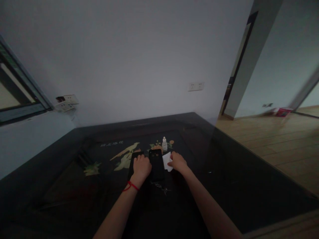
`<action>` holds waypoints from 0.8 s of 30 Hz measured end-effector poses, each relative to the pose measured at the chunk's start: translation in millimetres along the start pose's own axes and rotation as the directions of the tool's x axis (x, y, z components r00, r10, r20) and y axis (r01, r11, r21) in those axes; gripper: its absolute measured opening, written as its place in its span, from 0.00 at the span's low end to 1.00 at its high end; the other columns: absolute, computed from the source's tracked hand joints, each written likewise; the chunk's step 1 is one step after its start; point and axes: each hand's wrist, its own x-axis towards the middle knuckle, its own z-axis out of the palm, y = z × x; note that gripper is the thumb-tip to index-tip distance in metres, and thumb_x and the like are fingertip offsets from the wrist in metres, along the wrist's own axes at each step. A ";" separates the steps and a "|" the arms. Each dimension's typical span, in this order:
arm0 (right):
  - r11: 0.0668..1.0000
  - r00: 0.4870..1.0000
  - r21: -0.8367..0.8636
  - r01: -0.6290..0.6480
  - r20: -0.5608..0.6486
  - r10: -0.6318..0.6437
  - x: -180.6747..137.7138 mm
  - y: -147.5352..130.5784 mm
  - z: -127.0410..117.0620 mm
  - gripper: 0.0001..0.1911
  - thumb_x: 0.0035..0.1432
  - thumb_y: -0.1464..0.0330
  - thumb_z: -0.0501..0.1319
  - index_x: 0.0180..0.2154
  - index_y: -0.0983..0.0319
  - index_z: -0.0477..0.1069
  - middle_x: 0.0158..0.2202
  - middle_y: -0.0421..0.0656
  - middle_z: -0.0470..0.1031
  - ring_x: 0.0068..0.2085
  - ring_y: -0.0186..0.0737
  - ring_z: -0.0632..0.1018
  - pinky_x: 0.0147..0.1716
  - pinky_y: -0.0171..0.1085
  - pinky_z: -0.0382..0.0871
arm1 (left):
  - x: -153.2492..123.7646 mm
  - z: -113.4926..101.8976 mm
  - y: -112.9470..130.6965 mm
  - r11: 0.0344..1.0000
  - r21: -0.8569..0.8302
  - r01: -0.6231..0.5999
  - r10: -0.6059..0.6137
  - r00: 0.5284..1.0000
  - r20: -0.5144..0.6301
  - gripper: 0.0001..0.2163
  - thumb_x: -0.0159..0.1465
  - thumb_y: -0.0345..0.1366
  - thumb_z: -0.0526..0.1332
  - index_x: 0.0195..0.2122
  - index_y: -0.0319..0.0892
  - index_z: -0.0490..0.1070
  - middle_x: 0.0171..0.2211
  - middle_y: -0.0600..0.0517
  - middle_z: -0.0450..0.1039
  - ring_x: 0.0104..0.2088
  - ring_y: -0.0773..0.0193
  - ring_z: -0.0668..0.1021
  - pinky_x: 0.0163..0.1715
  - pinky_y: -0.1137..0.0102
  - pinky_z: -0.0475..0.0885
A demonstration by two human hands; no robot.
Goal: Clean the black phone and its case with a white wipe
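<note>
Pinching the white paper [166,162], the right fingers [173,154] look to be at the gripping step, while the left fingers [139,157] lie over a dark slab [135,154], their hold impossible to tell. Next calls for a light move, I'd judge, clear of the small bottle [164,145] just beyond the right fingers and the black phone [157,169] between both sets; room runs rightward along the counter [224,179], its edges well apart.

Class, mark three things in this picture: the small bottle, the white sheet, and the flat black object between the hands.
Small bottle [164,145]: head view, middle of its body.
White sheet [166,160]: head view, its uncovered left part.
Flat black object [157,165]: head view, its top face.
</note>
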 end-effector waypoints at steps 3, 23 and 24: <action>0.981 0.995 0.168 0.093 -0.057 -0.084 -2.4 3.1 3.3 0.16 0.63 0.63 0.58 0.50 0.63 0.66 0.49 0.47 0.70 0.45 0.42 0.75 0.43 0.46 0.72 | 1.0 -4.1 2.2 0.994 -0.090 0.067 -0.065 0.998 0.025 0.15 0.64 0.41 0.58 0.49 0.39 0.68 0.48 0.46 0.70 0.46 0.59 0.74 0.45 0.57 0.71; 0.581 0.530 -0.124 0.804 -0.292 -0.796 -64.6 3.2 -37.0 0.16 0.52 0.79 0.56 0.41 0.61 0.75 0.41 0.49 0.76 0.45 0.46 0.74 0.43 0.46 0.70 | -72.7 -15.8 12.3 -0.208 -0.859 0.469 0.117 0.883 0.454 0.24 0.58 0.30 0.59 0.57 0.46 0.60 0.52 0.49 0.71 0.44 0.63 0.77 0.41 0.71 0.71; 0.547 0.500 -0.141 0.825 -0.269 -0.823 -65.4 3.9 -35.9 0.16 0.52 0.79 0.56 0.42 0.61 0.75 0.43 0.49 0.76 0.46 0.46 0.74 0.45 0.46 0.70 | -74.8 -13.8 13.9 -0.354 -0.787 0.505 0.141 0.861 0.489 0.25 0.57 0.28 0.60 0.56 0.47 0.61 0.50 0.50 0.72 0.42 0.64 0.77 0.41 0.71 0.70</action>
